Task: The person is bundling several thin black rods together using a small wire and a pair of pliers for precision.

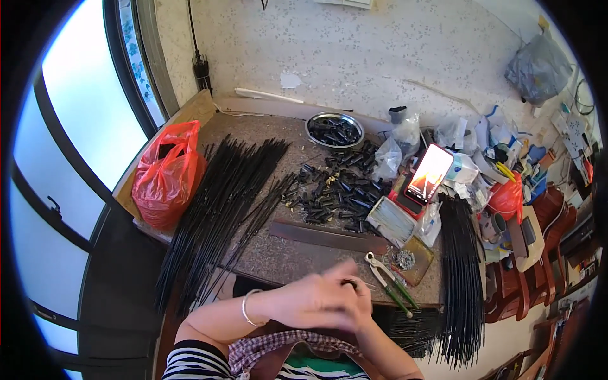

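Note:
My two hands meet just off the table's near edge and overlap. My left hand (301,303), with a pale bangle at the wrist, is smeared by motion, so its finger grip cannot be made out. My right hand (362,305) is curled closed around a small black part (348,282), mostly hidden by the fingers. Closest to that hand, green-handled end-cutting pincers (387,283) lie over the table's front edge. Beyond my hands lies a long dark metal bar (328,236), with a loose pile of short black tubular pieces (345,193) behind it.
Bundles of long thin black rods lie at left (221,196) and right (459,272). A metal bowl (334,130) holds black pieces. A red plastic bag (168,177) stands far left. A lit phone (429,174) leans behind a box of thin pale strips (392,221). Plastic bags clutter the right.

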Available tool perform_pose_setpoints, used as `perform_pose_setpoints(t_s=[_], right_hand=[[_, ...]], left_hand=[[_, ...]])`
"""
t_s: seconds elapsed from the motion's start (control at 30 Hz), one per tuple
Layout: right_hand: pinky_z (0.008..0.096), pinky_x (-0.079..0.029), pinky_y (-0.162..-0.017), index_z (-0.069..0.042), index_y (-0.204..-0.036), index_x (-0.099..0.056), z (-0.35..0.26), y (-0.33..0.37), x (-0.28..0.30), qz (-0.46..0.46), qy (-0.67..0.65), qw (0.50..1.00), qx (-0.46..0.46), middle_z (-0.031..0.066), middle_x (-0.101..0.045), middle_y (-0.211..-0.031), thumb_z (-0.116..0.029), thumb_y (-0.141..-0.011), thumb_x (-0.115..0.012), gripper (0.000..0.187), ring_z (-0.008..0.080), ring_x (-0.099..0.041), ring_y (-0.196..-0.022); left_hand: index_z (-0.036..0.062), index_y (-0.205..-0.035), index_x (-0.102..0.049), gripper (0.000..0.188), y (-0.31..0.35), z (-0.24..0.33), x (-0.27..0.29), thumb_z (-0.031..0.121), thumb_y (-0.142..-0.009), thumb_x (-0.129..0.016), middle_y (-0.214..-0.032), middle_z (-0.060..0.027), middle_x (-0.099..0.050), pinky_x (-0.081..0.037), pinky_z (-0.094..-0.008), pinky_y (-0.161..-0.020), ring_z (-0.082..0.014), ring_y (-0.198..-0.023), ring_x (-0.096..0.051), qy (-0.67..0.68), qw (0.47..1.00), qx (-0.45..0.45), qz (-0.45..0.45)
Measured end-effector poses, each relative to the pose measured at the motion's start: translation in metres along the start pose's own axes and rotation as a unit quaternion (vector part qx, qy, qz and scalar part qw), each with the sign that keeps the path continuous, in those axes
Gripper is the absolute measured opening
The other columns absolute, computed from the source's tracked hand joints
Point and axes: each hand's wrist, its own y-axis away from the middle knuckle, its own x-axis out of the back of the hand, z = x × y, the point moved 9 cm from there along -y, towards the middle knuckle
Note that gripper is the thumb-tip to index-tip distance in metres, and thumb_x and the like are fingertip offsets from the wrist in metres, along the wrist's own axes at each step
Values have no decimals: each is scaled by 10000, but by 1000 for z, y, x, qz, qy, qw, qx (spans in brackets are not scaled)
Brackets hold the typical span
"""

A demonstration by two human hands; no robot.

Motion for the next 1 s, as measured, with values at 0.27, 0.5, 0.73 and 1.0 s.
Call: perform_pose_setpoints(t_s=[0.27, 0.5, 0.73, 1.0], right_hand=[[262, -405, -485, 3, -828, -444, 4, -3, -5, -62, -100, 989, 92, 116, -516, -710, -147, -785, -383, 167, 195, -522, -576], [248, -404, -476, -2, -837, -435, 1, -5, 0, -59, -90, 990, 89, 107, -513, -692, -145, -787, -380, 161, 189, -522, -570], [242, -406, -479, -4, -853, -418, -7, -5, -12, -42, -36, 995, 80, 102, -507, -682, -134, -790, -365, 154, 187, -522, -573], [254, -419, -524, -32, -810, -471, -2, -8, 11, 34, -88, 990, 106, 91, -528, -721, -108, -748, -450, 100, 183, -522, -637]], left_hand=[[92, -730, -538, 133, -9, -151, 119, 68, -615, -475, -932, -50, -496, -359, -313, -755, -204, -887, -451, -510, 846, 91, 123], [91, -779, -506, 143, -27, -183, 127, 114, -644, -463, -986, -33, -457, -378, -295, -740, -177, -939, -417, -581, 808, 92, 18], [64, -702, -516, 112, -1, -173, 97, 121, -608, -491, -698, -91, -495, -409, -332, -608, -254, -683, -501, -454, 860, 231, 9], [46, -652, -564, 125, -2, -158, 105, 81, -642, -444, -725, -105, -548, -436, -334, -557, -234, -701, -538, -546, 779, 264, 158]])
